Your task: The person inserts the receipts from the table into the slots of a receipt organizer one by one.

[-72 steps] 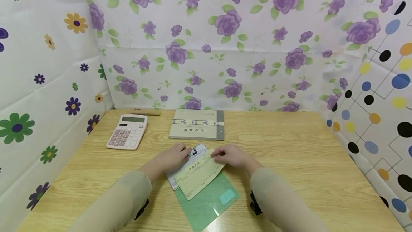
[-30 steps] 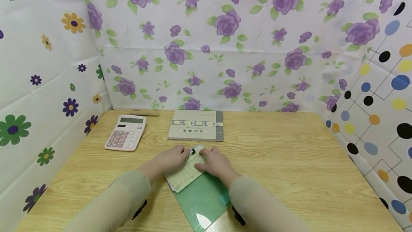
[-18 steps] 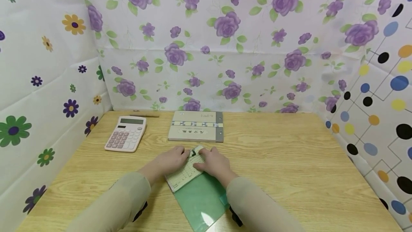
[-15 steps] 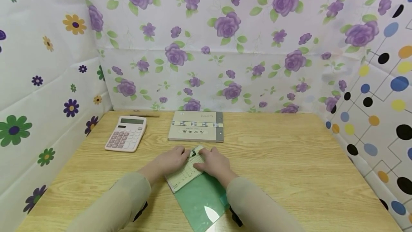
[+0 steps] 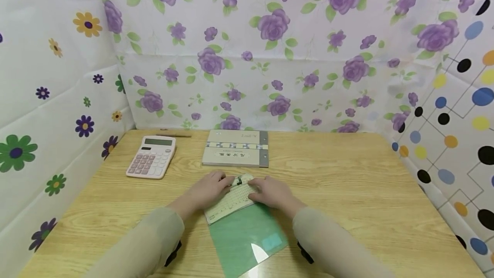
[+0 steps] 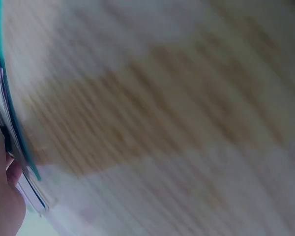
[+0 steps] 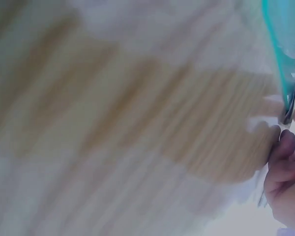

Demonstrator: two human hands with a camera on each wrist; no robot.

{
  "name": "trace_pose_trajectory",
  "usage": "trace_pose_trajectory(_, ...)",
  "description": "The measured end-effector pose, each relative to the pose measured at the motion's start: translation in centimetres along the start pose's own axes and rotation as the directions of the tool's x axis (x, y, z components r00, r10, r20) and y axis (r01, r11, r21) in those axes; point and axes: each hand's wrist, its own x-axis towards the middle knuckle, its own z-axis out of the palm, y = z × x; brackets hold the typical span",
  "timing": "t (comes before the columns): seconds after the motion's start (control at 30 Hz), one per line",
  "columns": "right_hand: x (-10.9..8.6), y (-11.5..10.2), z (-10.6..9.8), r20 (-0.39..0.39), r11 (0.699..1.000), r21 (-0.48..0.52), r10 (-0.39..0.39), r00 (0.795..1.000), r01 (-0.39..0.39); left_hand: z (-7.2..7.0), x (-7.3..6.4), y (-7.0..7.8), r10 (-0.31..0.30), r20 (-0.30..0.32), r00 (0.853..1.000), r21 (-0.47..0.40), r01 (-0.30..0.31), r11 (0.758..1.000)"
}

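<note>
A translucent green clip folder [image 5: 243,237] lies slanted on the table, with a blue label [image 5: 272,241] near its lower right corner. Cream printed slips [image 5: 229,205] lie stacked on its upper part. A small dark clip [image 5: 239,181] sits at the stack's top edge. My left hand [image 5: 208,190] grips the folder's upper left edge, its thumb beside the clip. With my right hand [image 5: 273,192] I pinch the right edge of the slips. Beneath the edges, my fingers are partly hidden. In the right wrist view, curled right-hand fingers [image 7: 285,147] are close to the folder's edge.
A pink and white calculator [image 5: 152,157] lies at the back left, and a thin brown stick [image 5: 173,133] behind it. A grey and cream ledger book [image 5: 235,149] lies just beyond my hands. Patterned cloth walls [image 5: 247,76] enclose the wooden table [image 5: 347,183].
The raised cream slip has come down flat onto the stack. My right hand moved left over it, then back right to its edge. The stack has shifted slightly right, and the label shows again.
</note>
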Motion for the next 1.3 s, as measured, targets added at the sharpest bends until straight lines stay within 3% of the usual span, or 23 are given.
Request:
trace_pose_trajectory(0.27, -2.6, 2.5, -0.3, -0.021, 0.999, -0.004, 0.054, 0.998, -0.054, -0.1, -0.6, -0.1, -0.043, 0.044, 0.998, -0.032, 0.044, 0.998)
trace_pose_trajectory(0.73, -5.7, 6.4, -1.6, -0.049, 0.980, -0.019, 0.197, 0.979, -0.198, -0.6, -1.2, -0.4, -0.028, 0.049, 0.998, -0.010, 0.029, 1.000)
trace_pose_trajectory(1.13, -6.1, 7.0, -2.0, -0.063, 0.977, -0.019, 0.212, 0.975, -0.213, -0.9, -1.3, -0.4, -0.020, 0.051, 0.999, -0.006, 0.020, 1.000)
trace_pose_trajectory(1.3, -6.3, 7.9, -1.9, -0.050, 0.972, 0.053, 0.233, 0.971, -0.231, -1.0, -1.2, -0.3, -0.028, 0.057, 0.998, -0.022, 0.030, 0.999)
